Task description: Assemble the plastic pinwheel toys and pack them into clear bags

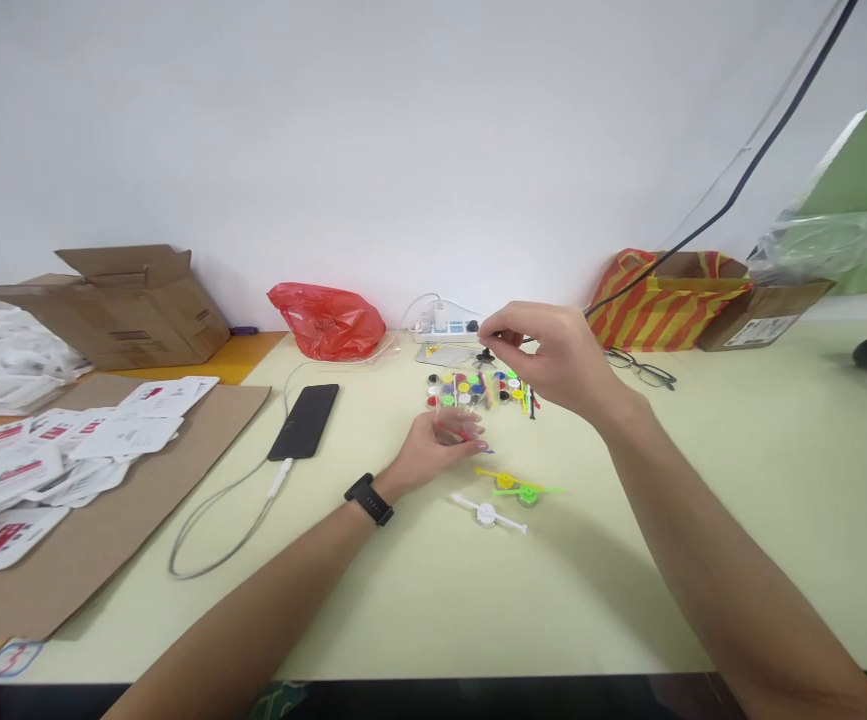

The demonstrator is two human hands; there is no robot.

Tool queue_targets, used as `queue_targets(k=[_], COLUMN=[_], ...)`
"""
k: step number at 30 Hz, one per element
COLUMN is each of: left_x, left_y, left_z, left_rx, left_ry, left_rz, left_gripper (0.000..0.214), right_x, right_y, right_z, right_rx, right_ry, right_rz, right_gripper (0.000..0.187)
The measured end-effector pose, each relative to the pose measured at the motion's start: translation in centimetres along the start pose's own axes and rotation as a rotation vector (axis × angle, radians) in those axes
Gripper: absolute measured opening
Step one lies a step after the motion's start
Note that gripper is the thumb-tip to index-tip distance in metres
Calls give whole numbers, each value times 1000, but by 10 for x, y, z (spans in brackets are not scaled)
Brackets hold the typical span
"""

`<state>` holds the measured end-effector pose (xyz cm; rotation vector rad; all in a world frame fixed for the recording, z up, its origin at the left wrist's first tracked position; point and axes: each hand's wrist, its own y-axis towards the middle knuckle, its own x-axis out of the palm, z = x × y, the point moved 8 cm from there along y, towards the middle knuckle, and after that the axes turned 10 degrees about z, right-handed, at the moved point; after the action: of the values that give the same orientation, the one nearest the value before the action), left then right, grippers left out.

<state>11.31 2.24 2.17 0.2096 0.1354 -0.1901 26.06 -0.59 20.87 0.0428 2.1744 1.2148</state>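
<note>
My left hand (444, 443), wearing a black watch (370, 499), curls closed around a thin red plastic piece (467, 434). Something clear shows at its fingers, and a small blue tip pokes out by the thumb. Raised above the table, my right hand (534, 345) pinches thumb and forefinger together; what they hold is too small to make out. A small black pronged piece (485, 356) appears just below those fingertips. Closer to me lie a yellow (506, 481), a green (528, 495) and a white spinner-like piece (485, 514), each a round disc with a long bar.
Several coloured discs (470, 387) and thin sticks lie beyond my left hand. Behind are a power strip (444, 325), red bag (328, 322), striped bag (658, 300) and glasses (650, 372). At left are a cabled phone (304, 422), white packets (133, 435) on cardboard, and a carton (170, 320).
</note>
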Motion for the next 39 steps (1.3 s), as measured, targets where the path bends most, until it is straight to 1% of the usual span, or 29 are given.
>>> queue_targets(k=[2, 8, 11, 15, 17, 19, 23, 25, 28, 29, 31, 33, 34, 37, 39], left_x=[-1, -2, -2, -1, -1, 1, 6, 5, -2, -4, -7, -8, -8, -6, -2], left_y=[0, 1, 1, 1, 2, 2, 1, 2, 5, 5, 7, 8, 9, 10, 9], left_z=[-1, 2, 2, 0, -1, -3, -3, -1, 3, 4, 6, 5, 4, 1, 0], left_rx=[-3, 10, 18, 16, 12, 3, -7, 6, 33, 37, 35, 19, 9, -14, -21], left_ry=[15, 31, 41, 64, 67, 52, 1, -6, -26, -45, -99, -153, -171, -204, -196], left_rz=[15, 45, 38, 18, 9, -16, -82, -71, -1, 13, 25, 18, 13, -35, -87], left_gripper=[53, 48, 48, 47, 50, 53, 54, 52, 50, 52, 58, 63, 64, 66, 65], right_x=[2, 12, 21, 34, 41, 45, 43, 40, 40, 39, 35, 32, 33, 41, 42], right_y=[-1, -4, -6, -14, -19, -23, -23, -23, -28, -28, -24, -20, -20, -24, -24], right_z=[-1, -4, -2, 0, 1, -1, -5, -3, 4, 7, 10, 11, 10, 10, 11], right_rx=[2, 31, 24, -55, -77, -73, -23, 22, 75, 83, 88, 78, 73, 94, 114], right_ry=[-6, -14, -127, -350, -383, -370, -299, -242, -140, -117, -92, -70, -58, -35, -30], right_rz=[-28, -171, -266, -391, -453, -501, -518, -540, -614, -616, -543, -491, -500, -586, -586], right_gripper=[20, 21, 25, 28, 26, 26, 35, 38, 27, 21, 16, 18, 17, 13, 12])
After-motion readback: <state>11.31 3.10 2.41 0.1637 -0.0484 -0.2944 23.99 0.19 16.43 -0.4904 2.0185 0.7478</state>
